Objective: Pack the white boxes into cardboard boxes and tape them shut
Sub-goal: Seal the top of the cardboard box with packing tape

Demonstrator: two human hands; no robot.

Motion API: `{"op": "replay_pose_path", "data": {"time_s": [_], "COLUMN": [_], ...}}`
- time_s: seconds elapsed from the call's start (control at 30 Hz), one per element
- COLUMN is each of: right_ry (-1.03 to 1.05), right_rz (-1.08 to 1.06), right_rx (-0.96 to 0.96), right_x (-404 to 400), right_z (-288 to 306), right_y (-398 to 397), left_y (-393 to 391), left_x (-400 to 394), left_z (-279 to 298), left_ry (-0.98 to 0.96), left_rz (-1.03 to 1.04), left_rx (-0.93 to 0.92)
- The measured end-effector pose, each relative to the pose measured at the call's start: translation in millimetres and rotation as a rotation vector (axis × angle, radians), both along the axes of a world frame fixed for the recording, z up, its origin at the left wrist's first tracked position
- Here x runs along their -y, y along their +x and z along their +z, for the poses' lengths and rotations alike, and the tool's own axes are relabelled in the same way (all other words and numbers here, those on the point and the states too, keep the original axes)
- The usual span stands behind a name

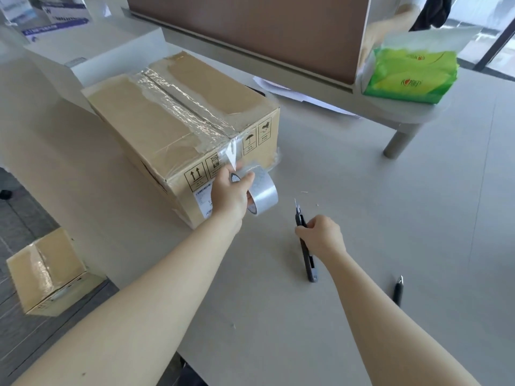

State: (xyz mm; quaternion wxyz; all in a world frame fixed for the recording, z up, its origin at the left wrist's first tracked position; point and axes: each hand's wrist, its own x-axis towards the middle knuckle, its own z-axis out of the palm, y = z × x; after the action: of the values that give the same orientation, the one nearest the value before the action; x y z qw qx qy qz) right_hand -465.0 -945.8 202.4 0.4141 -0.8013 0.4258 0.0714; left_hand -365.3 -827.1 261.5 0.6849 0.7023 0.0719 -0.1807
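Observation:
A closed cardboard box [156,121] lies on the grey table [390,218], its top seam covered with clear tape. My left hand [228,192] grips a roll of clear tape [263,193] at the box's near corner; a strip of tape [231,153] still runs from the roll up to the box edge. My right hand [323,235] holds a dark utility knife [306,252] with its blade out, resting on the table to the right of the roll. No white boxes are in plain view on the table.
A black pen [398,291] lies near the table's front right. A green tissue pack [409,73] sits on a raised shelf [404,112] at the back. A smaller taped cardboard box [47,274] stands on the floor to the left. White cartons [55,15] are stacked at the far left.

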Motion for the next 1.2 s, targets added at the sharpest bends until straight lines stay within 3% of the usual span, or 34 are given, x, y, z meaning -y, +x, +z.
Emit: {"op": "replay_pose_path", "data": {"time_s": [0.17, 0.3, 0.53, 0.73, 1.2], "right_ry": [0.194, 0.155, -0.299, -0.721, -0.927], "right_rz": [-0.092, 0.016, 0.501, 0.726, 0.805], "right_rx": [0.403, 0.542, 0.388, 0.239, 0.190], "right_x": [-5, -4, -8, -9, -15], "right_z": [42, 74, 102, 112, 123], "right_y": [26, 44, 59, 66, 72], "left_y": [-1, 0, -2, -3, -2], "left_x": [-2, -2, -1, 1, 2], "left_z": [-1, 1, 7, 6, -3], "left_ry": [0.021, -0.032, -0.168, -0.178, -0.133], "left_rz": [0.002, -0.027, 0.014, 0.035, 0.071], "left_rx": [0.025, 0.005, -0.091, -0.099, -0.045]}}
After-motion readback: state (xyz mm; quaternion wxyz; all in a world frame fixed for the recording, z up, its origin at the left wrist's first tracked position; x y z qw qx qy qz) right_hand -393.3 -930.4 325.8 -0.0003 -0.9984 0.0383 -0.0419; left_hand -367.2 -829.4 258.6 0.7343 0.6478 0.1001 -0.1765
